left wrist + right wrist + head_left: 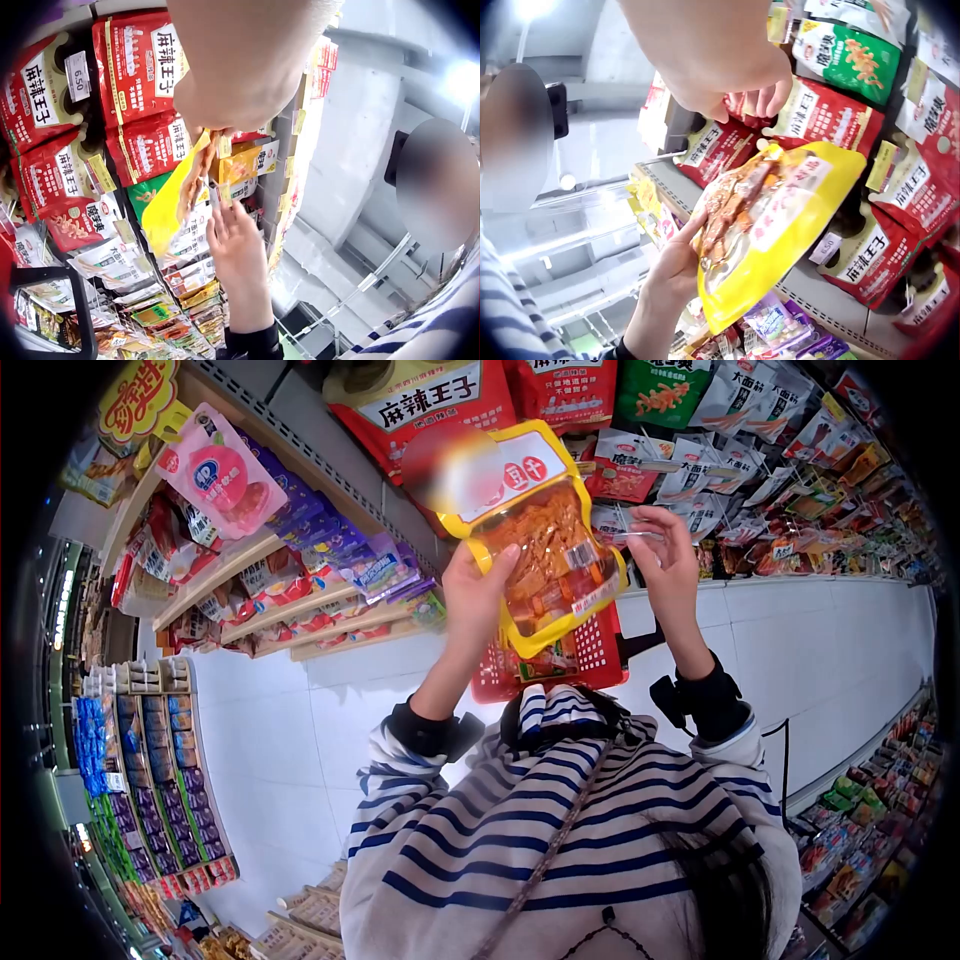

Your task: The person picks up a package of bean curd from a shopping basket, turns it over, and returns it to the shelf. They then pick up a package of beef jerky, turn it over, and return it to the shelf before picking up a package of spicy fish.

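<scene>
A yellow-edged snack bag (548, 525) with a clear window shows brown pieces inside. My left hand (475, 595) grips its left side, thumb over the front. The right wrist view shows the bag (802, 217) tilted, with the left hand (673, 262) at its lower edge. My right hand (668, 555) is raised beside the bag's right edge, fingers loosely bent. In the left wrist view the right hand (241, 259) has its fingertips near a hanging price tag (223, 193), and nothing shows in its grasp.
A red shopping basket (602, 660) with packets is below the bag. Red snack bags (430, 405) and white packets (735, 400) hang ahead. Shelves of purple packets (325, 530) stand left, beside white floor (270, 730). Another stocked shelf (165, 790) is at the far left.
</scene>
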{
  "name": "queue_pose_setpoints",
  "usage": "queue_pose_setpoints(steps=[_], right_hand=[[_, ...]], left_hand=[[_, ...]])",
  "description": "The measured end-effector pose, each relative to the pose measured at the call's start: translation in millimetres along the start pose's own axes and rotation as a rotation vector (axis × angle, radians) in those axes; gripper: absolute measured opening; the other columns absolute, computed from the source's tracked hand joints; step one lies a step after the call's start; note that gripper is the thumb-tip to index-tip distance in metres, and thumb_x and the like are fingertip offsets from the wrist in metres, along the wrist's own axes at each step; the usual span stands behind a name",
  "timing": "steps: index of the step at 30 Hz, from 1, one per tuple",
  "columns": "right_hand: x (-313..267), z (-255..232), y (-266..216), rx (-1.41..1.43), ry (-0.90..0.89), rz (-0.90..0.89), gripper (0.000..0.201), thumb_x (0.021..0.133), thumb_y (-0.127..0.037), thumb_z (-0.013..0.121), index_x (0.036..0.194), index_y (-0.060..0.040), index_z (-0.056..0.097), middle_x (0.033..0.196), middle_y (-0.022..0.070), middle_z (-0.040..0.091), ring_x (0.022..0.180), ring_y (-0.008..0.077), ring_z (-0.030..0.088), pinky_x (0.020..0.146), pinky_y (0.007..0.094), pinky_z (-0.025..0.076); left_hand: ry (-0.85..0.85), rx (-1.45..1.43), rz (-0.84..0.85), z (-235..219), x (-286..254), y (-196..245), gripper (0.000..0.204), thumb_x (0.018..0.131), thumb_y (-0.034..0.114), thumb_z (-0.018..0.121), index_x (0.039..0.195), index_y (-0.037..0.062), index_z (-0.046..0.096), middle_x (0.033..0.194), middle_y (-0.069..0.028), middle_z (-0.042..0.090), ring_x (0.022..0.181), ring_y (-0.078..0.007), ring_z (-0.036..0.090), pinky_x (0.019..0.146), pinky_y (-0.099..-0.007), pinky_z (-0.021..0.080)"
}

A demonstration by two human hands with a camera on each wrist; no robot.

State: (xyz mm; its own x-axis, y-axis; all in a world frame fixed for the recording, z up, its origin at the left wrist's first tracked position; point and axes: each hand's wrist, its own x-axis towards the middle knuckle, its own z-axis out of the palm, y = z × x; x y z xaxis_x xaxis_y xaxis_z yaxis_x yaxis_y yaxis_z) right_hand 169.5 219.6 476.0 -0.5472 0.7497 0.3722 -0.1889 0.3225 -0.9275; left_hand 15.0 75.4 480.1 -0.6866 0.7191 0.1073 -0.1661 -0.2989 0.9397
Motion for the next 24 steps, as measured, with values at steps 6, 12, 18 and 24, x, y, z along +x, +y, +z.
queue_pose_setpoints(steps=[6, 12, 18, 24], right_hand=[[-15.3, 38.4, -45.7, 0.151, -0.301, 0.043, 0.067, 0.072, -0.005, 0.060, 0.129, -0.0053, 0.024, 0.115, 0.0100, 0.044, 0.106, 0.0159, 0.044, 0.081, 0.0270, 0.042], [-19.9, 40.2, -29.1, 0.419, -0.202, 0.192, 0.056, 0.079, -0.010, 0.056, 0.126, -0.0023, 0.026, 0.110, 0.0081, 0.047, 0.093, 0.0110, 0.049, 0.073, 0.0231, 0.042], [-22.9, 31.4, -8.0, 0.299, -0.044, 0.309, 0.034, 0.084, -0.013, 0.050, 0.111, 0.0031, 0.040, 0.098, 0.0057, 0.053, 0.085, 0.0081, 0.050, 0.072, 0.0209, 0.040], [-11.0, 22.7, -0.2, 0.424, 0.161, 0.292, 0.028, 0.083, -0.017, 0.052, 0.103, 0.0030, 0.049, 0.096, 0.0053, 0.054, 0.083, 0.0077, 0.050, 0.074, 0.0215, 0.040]], left_hand=[[0.056, 0.234, 0.200, 34.9, -12.6, 3.9, 0.022, 0.075, 0.002, 0.060, 0.094, -0.0043, 0.051, 0.087, -0.0087, 0.059, 0.077, -0.0098, 0.056, 0.068, -0.0224, 0.046], [-0.286, 0.804, 0.569, 44.4, -18.0, 2.5, 0.055, 0.067, 0.005, 0.060, 0.119, 0.0011, 0.040, 0.123, -0.0187, 0.040, 0.112, -0.0303, 0.041, 0.089, -0.0330, 0.038], [-0.525, 0.950, 0.531, 38.4, -18.1, -1.5, 0.063, 0.070, 0.021, 0.061, 0.124, 0.0017, 0.034, 0.128, -0.0206, 0.032, 0.117, -0.0306, 0.035, 0.094, -0.0362, 0.032], [-0.558, 0.887, 0.480, 31.2, -17.7, 3.3, 0.046, 0.072, 0.011, 0.059, 0.115, 0.0007, 0.045, 0.124, -0.0171, 0.039, 0.116, -0.0261, 0.039, 0.094, -0.0336, 0.032]])
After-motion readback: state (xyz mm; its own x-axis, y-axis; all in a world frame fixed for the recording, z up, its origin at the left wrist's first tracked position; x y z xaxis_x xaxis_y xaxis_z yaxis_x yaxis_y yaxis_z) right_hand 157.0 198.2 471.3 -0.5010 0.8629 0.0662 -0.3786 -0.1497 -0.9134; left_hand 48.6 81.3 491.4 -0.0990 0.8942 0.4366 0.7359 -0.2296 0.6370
